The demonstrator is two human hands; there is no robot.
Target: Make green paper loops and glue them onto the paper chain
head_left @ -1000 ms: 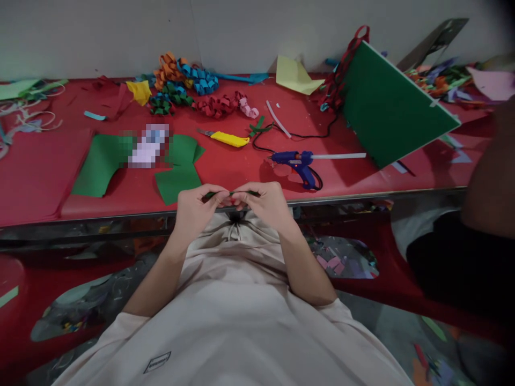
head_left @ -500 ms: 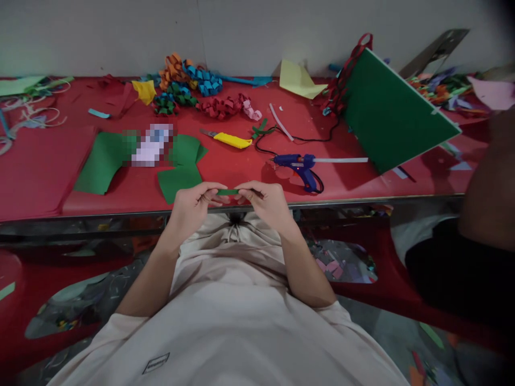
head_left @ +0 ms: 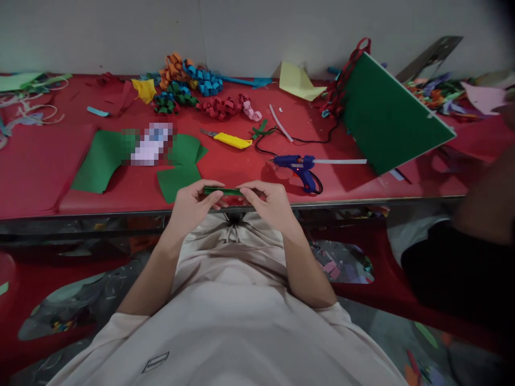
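A narrow green paper strip (head_left: 229,191) stretches between my hands at the table's front edge. My left hand (head_left: 197,202) pinches its left end between thumb and fingers, and my right hand (head_left: 267,201) grips the right end. Just beyond my left hand lie green paper pieces (head_left: 179,179). A yellow box cutter (head_left: 232,140) rests farther back, blade pointing left. To the right of it is a blue glue gun (head_left: 300,167) with a clear glue stick in its back and a small red light on.
Curled paper chains (head_left: 221,107) lie at the back. A green board (head_left: 392,118) leans at the right. Red sheets (head_left: 40,166) are stacked at the left. Yellow paper (head_left: 298,80) sits near the wall. Another person's arm (head_left: 488,198) shows at the right edge.
My left thumb and fingers have shifted along the strip, and more of the strip shows between my hands. The other person's arm at the right has moved slightly.
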